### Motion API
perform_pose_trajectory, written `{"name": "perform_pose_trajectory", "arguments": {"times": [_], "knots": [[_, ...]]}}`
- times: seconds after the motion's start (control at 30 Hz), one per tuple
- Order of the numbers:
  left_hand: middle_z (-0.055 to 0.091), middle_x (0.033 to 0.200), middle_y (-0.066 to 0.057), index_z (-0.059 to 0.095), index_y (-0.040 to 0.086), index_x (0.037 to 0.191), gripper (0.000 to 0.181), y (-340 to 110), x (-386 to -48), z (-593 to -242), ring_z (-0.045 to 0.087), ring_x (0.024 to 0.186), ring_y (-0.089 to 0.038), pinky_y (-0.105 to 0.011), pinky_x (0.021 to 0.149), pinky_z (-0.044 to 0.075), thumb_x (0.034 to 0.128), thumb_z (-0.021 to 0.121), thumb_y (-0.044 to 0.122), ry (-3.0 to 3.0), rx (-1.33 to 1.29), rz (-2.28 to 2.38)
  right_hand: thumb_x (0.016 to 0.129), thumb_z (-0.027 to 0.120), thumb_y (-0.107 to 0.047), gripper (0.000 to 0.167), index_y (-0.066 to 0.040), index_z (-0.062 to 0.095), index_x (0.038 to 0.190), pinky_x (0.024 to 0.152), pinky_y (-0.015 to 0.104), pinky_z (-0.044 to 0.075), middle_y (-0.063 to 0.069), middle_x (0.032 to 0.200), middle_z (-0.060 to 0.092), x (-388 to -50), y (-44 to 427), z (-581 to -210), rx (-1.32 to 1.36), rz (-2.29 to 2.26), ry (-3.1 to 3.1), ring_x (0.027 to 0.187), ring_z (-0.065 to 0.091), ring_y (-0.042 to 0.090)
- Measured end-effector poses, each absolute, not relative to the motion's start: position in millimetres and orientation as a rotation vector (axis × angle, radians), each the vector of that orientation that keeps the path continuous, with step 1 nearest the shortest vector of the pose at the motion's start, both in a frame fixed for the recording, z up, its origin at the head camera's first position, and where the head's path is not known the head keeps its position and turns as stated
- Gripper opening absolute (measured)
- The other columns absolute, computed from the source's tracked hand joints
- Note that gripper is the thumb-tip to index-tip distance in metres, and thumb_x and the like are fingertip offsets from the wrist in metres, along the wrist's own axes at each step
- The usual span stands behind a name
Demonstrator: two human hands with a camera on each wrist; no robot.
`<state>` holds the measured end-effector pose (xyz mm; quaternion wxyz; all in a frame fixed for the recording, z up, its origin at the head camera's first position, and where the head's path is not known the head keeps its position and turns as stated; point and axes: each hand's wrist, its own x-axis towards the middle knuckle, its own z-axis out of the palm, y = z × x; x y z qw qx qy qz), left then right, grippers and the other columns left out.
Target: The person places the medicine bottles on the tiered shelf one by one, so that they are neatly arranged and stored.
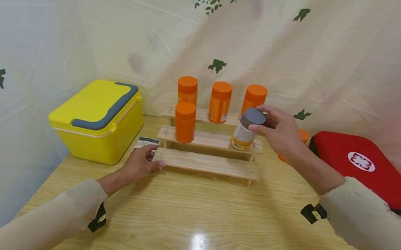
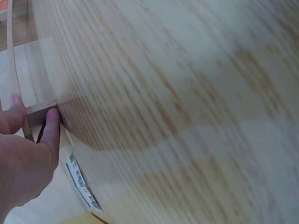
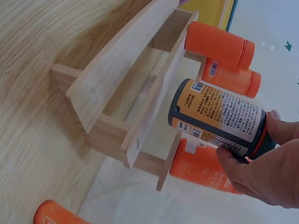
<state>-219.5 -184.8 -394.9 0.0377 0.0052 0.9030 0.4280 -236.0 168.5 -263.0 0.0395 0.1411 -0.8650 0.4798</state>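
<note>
My right hand grips a pill bottle by its dark grey lid. The bottle has a white and yellow label, printed with small text and a barcode in the right wrist view. Its base is close to the middle step of a three-step wooden rack; whether they touch, I cannot tell. My left hand pinches the left end of the rack's lowest step between thumb and fingers. One orange bottle stands on the middle step at the left. Three more, including the center orange bottle, stand on the top step.
A yellow box with a grey-blue handle stands left of the rack. By my left hand lies a small printed packet. At the right are a red case with a white emblem and another orange bottle, partly hidden behind my right arm.
</note>
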Motion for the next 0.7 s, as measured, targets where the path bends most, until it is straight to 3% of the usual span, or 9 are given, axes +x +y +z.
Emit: {"name": "perform_pose_trajectory", "arguments": {"times": [0.43,0.7], "knots": [[0.061,0.119,-0.018,0.041,0.000,0.143,0.063,-185,-219,-395,0.058,0.104,-0.028,-0.041,0.092,0.049,0.0897,0.069,0.021,2.768,0.007,1.321,0.091,0.066,-0.012,0.052,-0.004,0.047,0.139,0.097,0.043,0.045,0.016,0.136,0.053,-256,130,-266,0.470,1.575,-2.659,0.115,0.053,0.031],[0.060,0.120,-0.019,0.040,0.000,0.143,0.063,-184,-219,-394,0.057,0.105,-0.029,-0.042,0.093,0.048,0.0897,0.069,0.020,2.770,0.010,1.316,0.090,0.068,-0.009,0.047,-0.005,0.051,0.134,0.094,0.044,0.047,0.021,0.126,0.057,-260,116,-272,0.477,1.561,-2.675,0.110,0.057,0.033]]}}
